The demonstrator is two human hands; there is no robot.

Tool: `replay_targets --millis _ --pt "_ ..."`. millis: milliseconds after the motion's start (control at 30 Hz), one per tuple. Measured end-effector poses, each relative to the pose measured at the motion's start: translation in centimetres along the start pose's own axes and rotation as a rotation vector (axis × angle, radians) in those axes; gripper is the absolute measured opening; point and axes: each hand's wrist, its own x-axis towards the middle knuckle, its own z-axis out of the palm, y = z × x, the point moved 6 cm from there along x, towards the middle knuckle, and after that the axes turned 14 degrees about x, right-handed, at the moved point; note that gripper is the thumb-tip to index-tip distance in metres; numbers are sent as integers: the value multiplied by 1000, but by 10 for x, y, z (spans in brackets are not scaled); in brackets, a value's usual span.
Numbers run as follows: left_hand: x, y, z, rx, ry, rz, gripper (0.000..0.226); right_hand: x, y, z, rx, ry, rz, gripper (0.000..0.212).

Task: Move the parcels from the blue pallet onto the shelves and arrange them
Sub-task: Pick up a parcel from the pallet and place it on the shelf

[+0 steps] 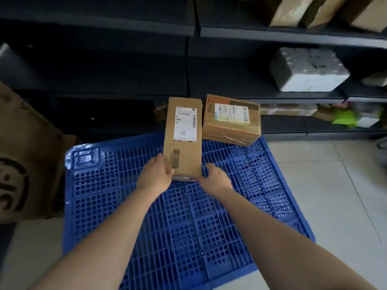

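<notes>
On the blue slatted plastic pallet (184,216) only 2 parcels are seen. The left hand (156,177) is pressed, fingers curled, against the near left edge of the tall narrow brown cardboard parcel (183,139); the right hand (215,177) is cupped at its near right corner — held between both, not yet lifted. Just beside it lies the squat taped cardboard parcel (231,120), untouched. Several parcels already stand on the dark metal shelves (272,35), so the task is judged nearly finished.

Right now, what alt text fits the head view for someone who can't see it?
Two bare hands, left and right, clasp the near end of a long cardboard parcel on a blue pallet; a second taped parcel lies beside it, before dark shelves.
</notes>
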Motion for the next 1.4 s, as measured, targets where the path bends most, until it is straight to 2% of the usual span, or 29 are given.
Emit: replay_targets --millis 100,233,333,567,733,1033,1400 --pt "24 -4 22 -149 -59 -86 69 26 12 11 164 -2 39 65" --pt "38 -7 43 -415 -96 -113 45 42 25 23 362 -6 53 63" --pt "39 -9 48 -488 -69 -133 41 45 27 29 531 15 7 55" --pt "-12 -14 45 -652 11 -187 45 9 24 38 632 -12 -90 46" --pt "-79 -24 29 -789 137 -256 47 -41 -1 36 647 -65 -196 47" --pt "-225 -73 -7 -921 407 -476 50 -153 -70 58 550 -285 -396 49" --pt "-389 -172 -25 -1108 757 -756 35 -285 -163 152 388 -631 -666 47"
